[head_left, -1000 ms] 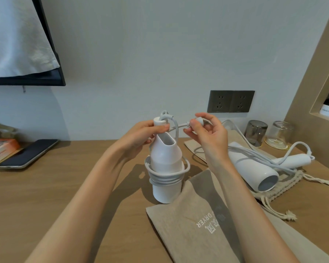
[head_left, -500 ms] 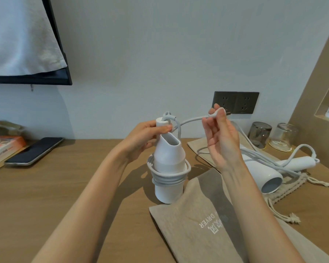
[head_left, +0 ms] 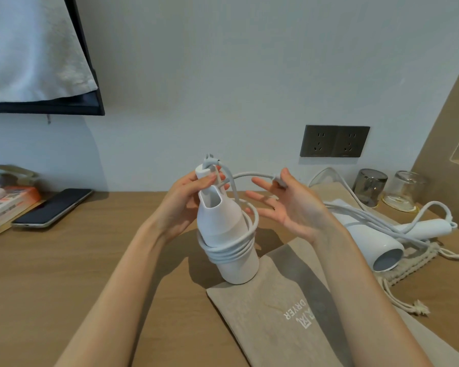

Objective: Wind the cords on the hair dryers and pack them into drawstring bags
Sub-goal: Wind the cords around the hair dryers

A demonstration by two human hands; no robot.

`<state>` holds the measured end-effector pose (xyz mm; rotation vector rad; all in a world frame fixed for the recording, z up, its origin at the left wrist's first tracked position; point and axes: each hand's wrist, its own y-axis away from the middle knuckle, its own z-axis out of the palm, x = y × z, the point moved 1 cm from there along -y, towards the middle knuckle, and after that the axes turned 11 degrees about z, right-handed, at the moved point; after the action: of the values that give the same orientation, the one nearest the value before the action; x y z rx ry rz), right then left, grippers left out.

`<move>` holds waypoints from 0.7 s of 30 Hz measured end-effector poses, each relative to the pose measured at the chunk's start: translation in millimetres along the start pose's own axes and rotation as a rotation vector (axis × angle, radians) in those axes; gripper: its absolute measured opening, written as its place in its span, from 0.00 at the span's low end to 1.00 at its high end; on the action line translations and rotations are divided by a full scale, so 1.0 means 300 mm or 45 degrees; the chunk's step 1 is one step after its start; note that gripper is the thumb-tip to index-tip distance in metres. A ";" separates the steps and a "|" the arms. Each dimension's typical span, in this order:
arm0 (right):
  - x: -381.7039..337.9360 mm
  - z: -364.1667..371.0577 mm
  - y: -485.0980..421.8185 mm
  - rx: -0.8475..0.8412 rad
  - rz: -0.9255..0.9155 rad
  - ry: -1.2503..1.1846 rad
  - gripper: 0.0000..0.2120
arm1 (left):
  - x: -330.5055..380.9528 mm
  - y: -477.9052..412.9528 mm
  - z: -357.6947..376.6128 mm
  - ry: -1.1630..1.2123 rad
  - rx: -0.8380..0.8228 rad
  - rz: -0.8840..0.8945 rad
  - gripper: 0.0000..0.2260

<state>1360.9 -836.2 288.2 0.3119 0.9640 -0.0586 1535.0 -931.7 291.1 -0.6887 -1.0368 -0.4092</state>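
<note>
A white hair dryer (head_left: 223,234) stands on end at the table's middle, its cord (head_left: 231,251) wound in several loops round the body. My left hand (head_left: 188,200) grips the folded handle at the top. My right hand (head_left: 289,205) pinches the plug end of the cord (head_left: 278,180) between thumb and forefinger, the other fingers spread. A beige drawstring bag (head_left: 289,313) lies flat in front of the dryer. A second white dryer (head_left: 376,239) lies on its side at the right with a loose cord, on another bag (head_left: 414,260).
A phone (head_left: 51,207) and some packets (head_left: 8,202) lie at the left. Two upturned glasses (head_left: 368,186) stand at the back right below a wall socket (head_left: 334,141). A wooden niche wall (head_left: 448,144) rises on the right. A dark screen (head_left: 64,107) hangs top left.
My right hand has come down and nearer the dryer with the plug end, its fingers now spread. My left hand keeps its grip on the handle.
</note>
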 end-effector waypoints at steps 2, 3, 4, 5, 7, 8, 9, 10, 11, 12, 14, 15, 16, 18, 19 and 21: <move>-0.002 0.007 0.000 -0.013 -0.059 -0.008 0.13 | -0.002 0.000 0.004 -0.012 -0.001 0.017 0.14; -0.003 0.010 0.004 -0.028 -0.082 -0.024 0.13 | -0.003 0.000 0.005 -0.017 0.003 0.027 0.13; -0.004 0.012 0.006 -0.043 -0.097 -0.043 0.13 | -0.006 -0.001 0.008 -0.023 0.010 0.037 0.12; -0.004 0.016 0.009 -0.055 -0.107 -0.059 0.13 | -0.010 -0.003 0.007 -0.032 0.019 0.046 0.11; -0.004 0.026 0.014 -0.074 -0.144 -0.080 0.14 | -0.017 -0.009 0.007 -0.064 0.041 0.059 0.12; -0.005 0.030 0.015 -0.074 -0.192 -0.079 0.13 | -0.019 -0.011 0.008 -0.089 0.046 0.063 0.12; -0.007 0.032 0.016 -0.063 -0.256 -0.076 0.13 | -0.020 -0.012 0.009 -0.123 0.044 0.065 0.12; -0.011 0.034 0.019 -0.047 -0.325 -0.079 0.12 | -0.020 -0.012 0.014 -0.157 0.034 0.068 0.11; -0.015 0.034 0.022 -0.032 -0.387 -0.095 0.12 | -0.020 -0.011 0.018 -0.190 0.024 0.074 0.10; -0.020 0.032 0.027 -0.023 -0.436 -0.123 0.12 | -0.020 -0.012 0.022 -0.221 0.018 0.084 0.09; -0.026 0.024 0.035 0.001 -0.499 -0.194 0.12 | -0.020 -0.015 0.026 -0.257 0.021 0.108 0.05; -0.029 0.020 0.039 0.018 -0.522 -0.227 0.12 | -0.019 -0.016 0.027 -0.252 0.031 0.115 0.05; -0.030 0.016 0.040 0.036 -0.544 -0.255 0.13 | -0.018 -0.017 0.028 -0.241 0.038 0.121 0.06; -0.032 0.016 0.043 0.058 -0.581 -0.301 0.12 | -0.017 -0.019 0.028 -0.236 0.032 0.127 0.07; -0.032 0.018 0.044 0.059 -0.592 -0.319 0.12 | -0.018 -0.021 0.027 -0.237 0.025 0.131 0.08; -0.031 0.023 0.044 0.051 -0.597 -0.349 0.13 | -0.021 -0.023 0.022 -0.240 0.026 0.139 0.08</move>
<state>1363.5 -826.4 302.4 0.1045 0.7466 -0.5367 1523.6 -932.1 290.1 -0.7724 -1.1737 -0.2418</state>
